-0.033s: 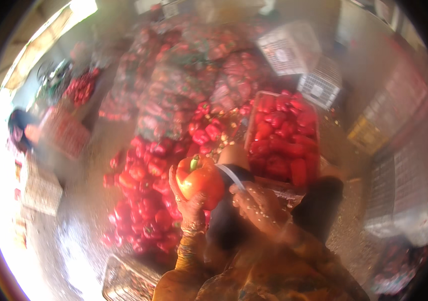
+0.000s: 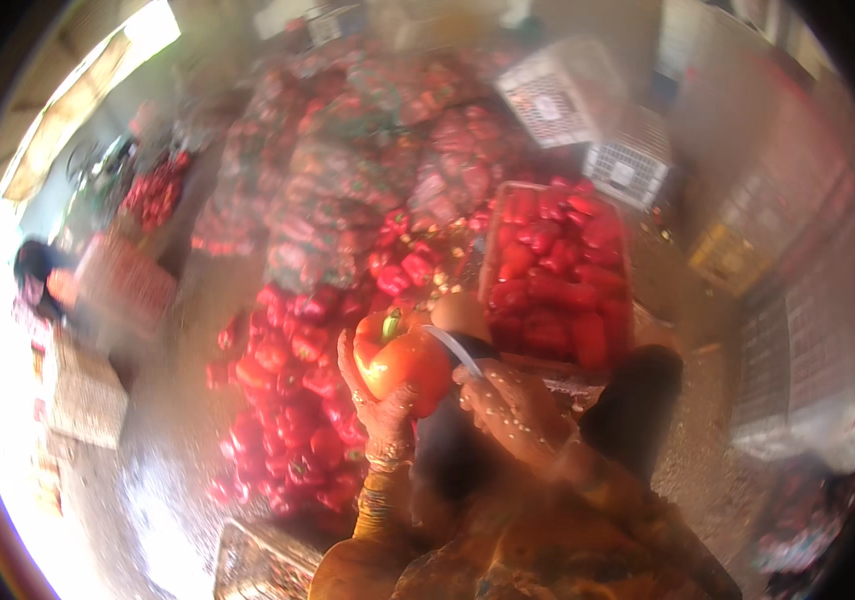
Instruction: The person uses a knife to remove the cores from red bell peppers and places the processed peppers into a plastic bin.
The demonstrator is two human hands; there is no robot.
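Observation:
In front of me, my left hand [image 2: 384, 412] is wrapped round an orange-red bell pepper [image 2: 407, 368] from below and the left. Its green stem [image 2: 391, 322] points upward. A knife with a pale, curved blade [image 2: 457, 349] is gripped in my right hand [image 2: 512, 408], which is speckled with seeds. The blade's tip lies at the pepper's upper right side; I cannot tell whether it cuts in. Below and left of the pepper spreads a heap of red bell peppers [image 2: 292, 430]. Beyond my right hand stands a crate [image 2: 630, 300] filled with red peppers.
Bags of red peppers [image 2: 327, 190] are piled farther off. White crates [image 2: 627, 170] stand at the back right, with stacked crates [image 2: 797, 370] along the right side. Another crate [image 2: 237, 560] sits at lower left. A person [image 2: 42, 275] is at the far left beside a reddish crate [image 2: 127, 280].
The knife's tip has shifted slightly left, closer against the pepper. My view has turned a little, so the surroundings sit slightly differently. Both holds are the same.

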